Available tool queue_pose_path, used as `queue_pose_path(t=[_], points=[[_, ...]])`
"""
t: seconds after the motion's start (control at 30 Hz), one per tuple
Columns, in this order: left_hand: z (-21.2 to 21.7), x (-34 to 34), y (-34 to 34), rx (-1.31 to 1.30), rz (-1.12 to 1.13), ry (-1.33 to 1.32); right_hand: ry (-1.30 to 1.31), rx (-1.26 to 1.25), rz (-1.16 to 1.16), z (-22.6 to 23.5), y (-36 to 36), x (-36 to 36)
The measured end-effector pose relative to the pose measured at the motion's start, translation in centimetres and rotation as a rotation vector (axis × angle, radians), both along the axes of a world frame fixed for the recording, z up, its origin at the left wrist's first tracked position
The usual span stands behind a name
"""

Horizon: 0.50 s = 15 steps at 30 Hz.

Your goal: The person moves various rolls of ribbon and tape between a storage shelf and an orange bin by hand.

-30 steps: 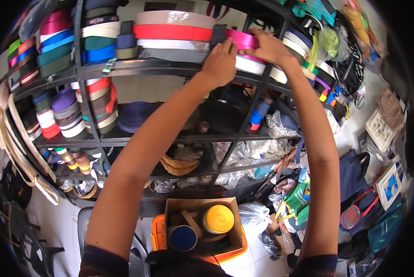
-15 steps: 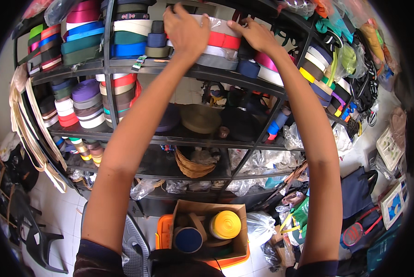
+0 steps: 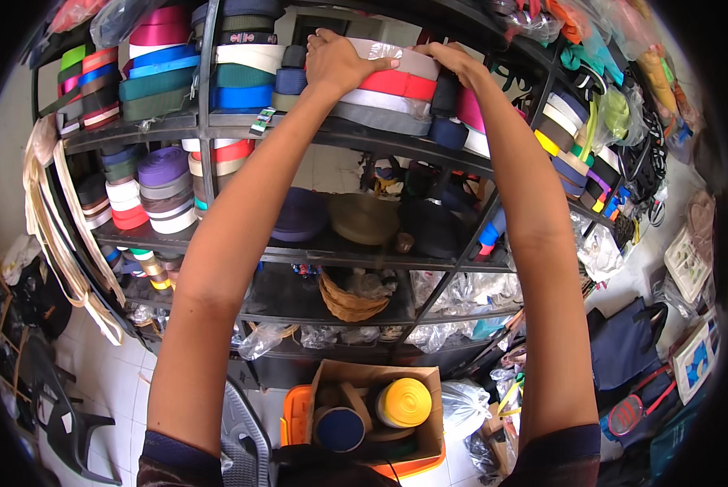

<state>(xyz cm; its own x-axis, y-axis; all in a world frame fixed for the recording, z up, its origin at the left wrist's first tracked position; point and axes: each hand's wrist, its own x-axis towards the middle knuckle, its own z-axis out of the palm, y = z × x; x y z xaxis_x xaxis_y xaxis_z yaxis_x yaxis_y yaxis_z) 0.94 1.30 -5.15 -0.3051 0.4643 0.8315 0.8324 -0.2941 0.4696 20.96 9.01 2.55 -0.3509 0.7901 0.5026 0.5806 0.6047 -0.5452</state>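
On the top visible shelf, a beige webbing roll (image 3: 382,50), partly under clear plastic, lies above a red roll (image 3: 398,84), a white roll (image 3: 385,105) and a grey roll (image 3: 380,119). My left hand (image 3: 335,66) grips the beige roll's left end, its thumb stretched along the front and its fingers round the far side. At the opposite end, my right hand (image 3: 455,60) closes on the roll's upper right edge, with its fingertips partly hidden. Below that hand stand a dark upright roll (image 3: 444,95) and a magenta roll (image 3: 470,109).
Stacked webbing rolls (image 3: 161,73) fill the shelves leftward. Lower shelves hold large dark rolls (image 3: 365,217) and a wicker basket (image 3: 350,302). Near my body is a cardboard box (image 3: 429,373) with a yellow roll (image 3: 404,402). Bags (image 3: 626,345) crowd the right; a chair (image 3: 59,398) stands left.
My left thumb has swung down and right across the front of the stack. My right fingers have drawn in at the beige roll's edge. The whole view has shifted slightly.
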Motion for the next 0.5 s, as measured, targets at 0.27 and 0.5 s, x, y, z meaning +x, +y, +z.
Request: queue_pose_path(t=[0.27, 0.5], points=[[-1.1, 0.2, 0.0, 0.188, -0.007, 0.015, 0.276, 0.043, 0.016, -0.6, -0.4, 1.1], [-1.7, 4.4, -6.4, 0.410, 0.051, 0.143, 0.345, 0.172, 0.005, -0.2, -0.1, 4.7]])
